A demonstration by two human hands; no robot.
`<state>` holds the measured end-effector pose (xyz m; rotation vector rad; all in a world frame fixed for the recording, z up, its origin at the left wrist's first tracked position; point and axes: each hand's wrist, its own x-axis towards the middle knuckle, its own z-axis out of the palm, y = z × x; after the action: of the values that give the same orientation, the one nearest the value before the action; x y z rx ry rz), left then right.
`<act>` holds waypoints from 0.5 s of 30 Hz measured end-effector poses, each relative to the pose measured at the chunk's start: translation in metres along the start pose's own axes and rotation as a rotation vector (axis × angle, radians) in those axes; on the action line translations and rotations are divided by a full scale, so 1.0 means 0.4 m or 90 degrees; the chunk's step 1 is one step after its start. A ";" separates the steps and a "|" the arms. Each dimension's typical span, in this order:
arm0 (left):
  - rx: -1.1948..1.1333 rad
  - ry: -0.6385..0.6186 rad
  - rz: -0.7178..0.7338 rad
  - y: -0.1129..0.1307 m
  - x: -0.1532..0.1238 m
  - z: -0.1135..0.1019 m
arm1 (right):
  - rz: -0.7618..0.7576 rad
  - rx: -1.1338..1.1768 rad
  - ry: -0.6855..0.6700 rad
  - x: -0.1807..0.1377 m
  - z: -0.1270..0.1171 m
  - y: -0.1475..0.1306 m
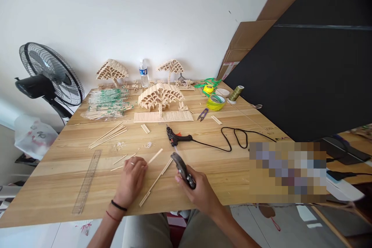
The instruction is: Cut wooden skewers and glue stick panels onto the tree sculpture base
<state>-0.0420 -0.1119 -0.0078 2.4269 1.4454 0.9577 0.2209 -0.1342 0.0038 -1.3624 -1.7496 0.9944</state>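
Observation:
My left hand (132,176) rests on the tabletop, its fingers closed at the end of a pale wooden stick (155,155) that points away to the right. My right hand (200,192) is wrapped round a dark cutter that looks like pliers (183,170); its head points up and left. Between the hands lies a slanting line of thin wooden sticks (157,182), close to the cutter's head. A few short sticks (119,159) lie by my left fingers. Beyond the right hand, a black glue gun (176,137) lies on its side.
A wooden model tree (161,99) stands on a slatted base. Packs of sticks (107,102), loose sticks (109,135) and a clear ruler (87,182) are leftward. Snips (202,114), yellow tape (216,102) and a thread spool (236,94) sit rightward. The cord (231,147) crosses right.

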 end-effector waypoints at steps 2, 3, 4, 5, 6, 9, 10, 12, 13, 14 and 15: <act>-0.052 -0.052 0.020 0.071 0.003 0.024 | 0.039 0.086 0.032 0.008 0.013 -0.012; -0.065 -0.070 0.021 0.104 0.005 0.037 | 0.061 0.126 0.041 0.013 0.020 -0.017; -0.073 -0.083 0.020 0.131 0.006 0.049 | 0.083 0.162 0.048 0.017 0.026 -0.021; -0.083 -0.089 0.018 0.151 0.007 0.060 | 0.103 0.192 0.055 0.021 0.030 -0.023; -0.092 -0.092 0.015 0.163 0.007 0.068 | 0.120 0.213 0.066 0.025 0.032 -0.025; -0.106 -0.075 -0.009 0.149 -0.005 0.069 | 0.146 0.237 0.115 0.031 0.024 -0.018; -0.097 -0.053 -0.033 0.131 -0.014 0.061 | 0.148 0.241 0.131 0.032 0.017 -0.012; -0.059 0.006 -0.107 0.086 -0.037 0.040 | 0.147 0.249 0.158 0.036 0.002 0.005; -0.032 0.035 -0.150 0.063 -0.048 0.029 | 0.145 0.251 0.171 0.039 -0.005 0.014; -0.012 0.044 -0.178 0.045 -0.058 0.019 | 0.142 0.254 0.183 0.043 -0.010 0.024; -0.003 0.039 -0.191 0.032 -0.065 0.014 | 0.141 0.260 0.195 0.048 -0.013 0.033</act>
<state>-0.0378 -0.1392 -0.0179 2.1096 1.7615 0.9694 0.2273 -0.1126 -0.0039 -1.3712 -1.1153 1.1199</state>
